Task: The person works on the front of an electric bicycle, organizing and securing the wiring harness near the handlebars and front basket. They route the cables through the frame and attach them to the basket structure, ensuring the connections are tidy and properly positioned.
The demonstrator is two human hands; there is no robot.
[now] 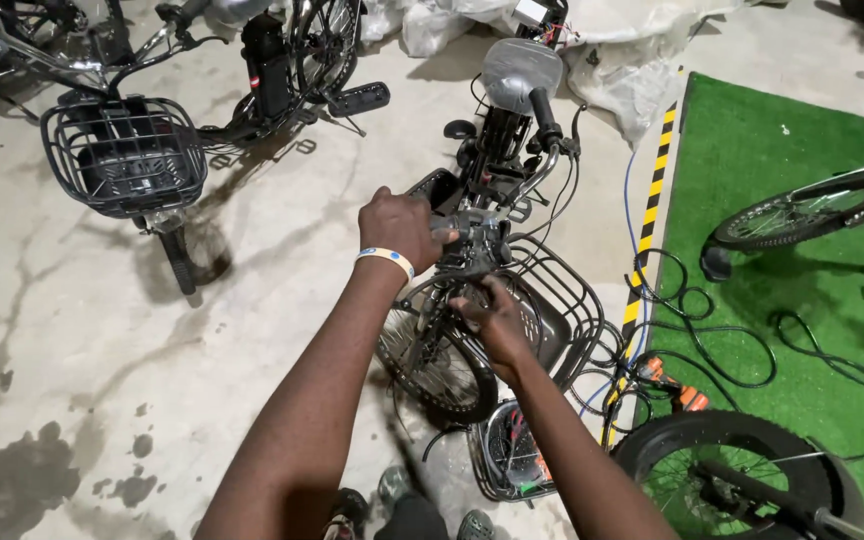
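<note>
The left hand [404, 228], with a pale band at the wrist, is closed over the left grip of a black bicycle's handlebar [472, 232], which seems to keep the bar and the front wheel [439, 362] from swinging. The right hand [497, 318] reaches in just below, fingers curled narrow around the parts under the bar, beside the wire basket [567, 300] at the front; what exactly it pinches I cannot tell. The bicycle stands on the concrete floor [82, 330], facing the person, its right grip [544, 115] pointing away. A second bicycle with its own basket [124, 155] is parked well apart to the left. By the yellow-and-black strip [652, 210] edging the green mat [782, 150], an orange power tool [670, 383] and loose black cables [742, 350] lie within reach, near a fat tyre [722, 470].
</note>
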